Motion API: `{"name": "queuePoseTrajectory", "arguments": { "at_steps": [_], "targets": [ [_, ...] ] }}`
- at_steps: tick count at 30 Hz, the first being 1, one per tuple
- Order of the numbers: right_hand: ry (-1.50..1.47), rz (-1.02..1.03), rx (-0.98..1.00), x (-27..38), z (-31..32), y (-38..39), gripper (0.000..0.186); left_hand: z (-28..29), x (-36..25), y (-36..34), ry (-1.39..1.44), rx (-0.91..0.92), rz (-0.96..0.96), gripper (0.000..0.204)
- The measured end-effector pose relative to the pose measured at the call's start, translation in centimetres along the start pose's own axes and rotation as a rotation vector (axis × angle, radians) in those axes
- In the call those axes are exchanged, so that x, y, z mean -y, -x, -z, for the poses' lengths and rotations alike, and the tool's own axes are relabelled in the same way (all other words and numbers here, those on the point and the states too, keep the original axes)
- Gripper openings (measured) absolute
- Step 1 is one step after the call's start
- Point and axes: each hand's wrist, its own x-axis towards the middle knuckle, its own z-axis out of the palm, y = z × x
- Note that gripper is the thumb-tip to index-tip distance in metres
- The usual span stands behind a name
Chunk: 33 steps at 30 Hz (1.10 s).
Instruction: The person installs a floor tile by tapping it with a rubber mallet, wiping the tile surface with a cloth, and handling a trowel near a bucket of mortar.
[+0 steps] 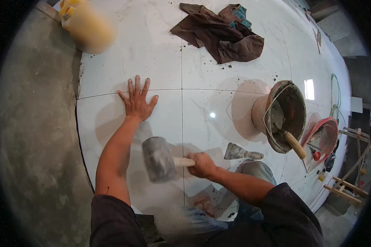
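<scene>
My left hand (139, 103) lies flat with its fingers spread across the joint between two white floor tiles (152, 115). In my right hand (203, 164) is the wooden handle of a rubber mallet (158, 159). The mallet's dark head is slightly blurred and hangs over the tile nearest me, left of the right hand; whether it touches the tile I cannot tell. Beside my right forearm a putty knife (242, 152) lies on the tiles, its blade smeared with grey. Below the arms my knees and one foot show.
A mortar-crusted bucket (259, 113) holds a wooden-handled tool (293, 144). Right of it stands a red basin (323, 138) with small tools. A dark crumpled cloth (222, 35) lies at the far side. A blurred yellow object (90, 29) is far left, near the bare concrete (41, 136).
</scene>
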Motion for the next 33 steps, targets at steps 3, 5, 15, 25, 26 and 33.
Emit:
{"name": "queuePoseTrajectory", "arguments": {
  "at_steps": [3, 5, 15, 25, 26, 33],
  "targets": [
    [0.124, -0.276, 0.155, -0.6, 0.9, -0.8, 0.019, -0.2, 0.6, 0.6, 0.001, -0.057, -0.023, 0.074],
    [0.078, -0.19, 0.113, 1.8, 0.9, 0.0, 0.019, -0.1, 0.5, 0.5, -0.005, -0.036, -0.014, 0.074],
    [-0.041, -0.013, -0.047, -1.1, -0.2, 0.2, 0.017, 0.2, -0.4, 0.6, 0.031, 0.012, -0.001, 0.079],
    [-0.014, -0.329, 0.038, 1.0, -0.3, 2.6, 0.029, 0.1, 3.6, -2.6, 0.195, -0.183, 0.409, 0.09],
    [-0.002, -0.366, 0.02, 0.7, 0.0, 3.5, 0.03, -0.5, 4.1, -2.7, 0.215, -0.242, 0.532, 0.09],
    [0.128, -0.46, -0.067, -3.1, 2.0, 7.0, 0.036, -2.0, 16.7, 2.5, 0.167, -0.273, 0.84, 0.09]
  ]
}}
